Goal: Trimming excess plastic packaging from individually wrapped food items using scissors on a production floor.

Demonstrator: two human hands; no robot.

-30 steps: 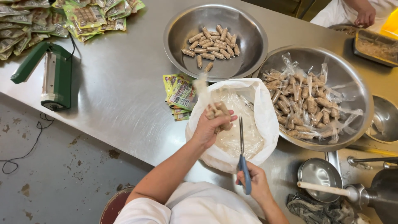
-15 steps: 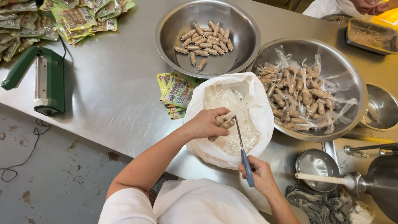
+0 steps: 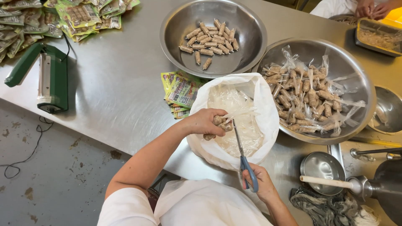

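Person seen from above. White short-sleeved top, sleeve ending above the elbow on the left side; loose fabric, soft folds across chest and shoulder. White apron or front panel of the same cloth bunches at the middle. Both forearms bare. Left hand [image 3: 206, 122] bare: no glove, no ring or watch visible. Right hand [image 3: 260, 182] likewise bare, wrist uncovered, no band. Right sleeve mostly out of view at the lower edge. No markings or print seen on the clothing.
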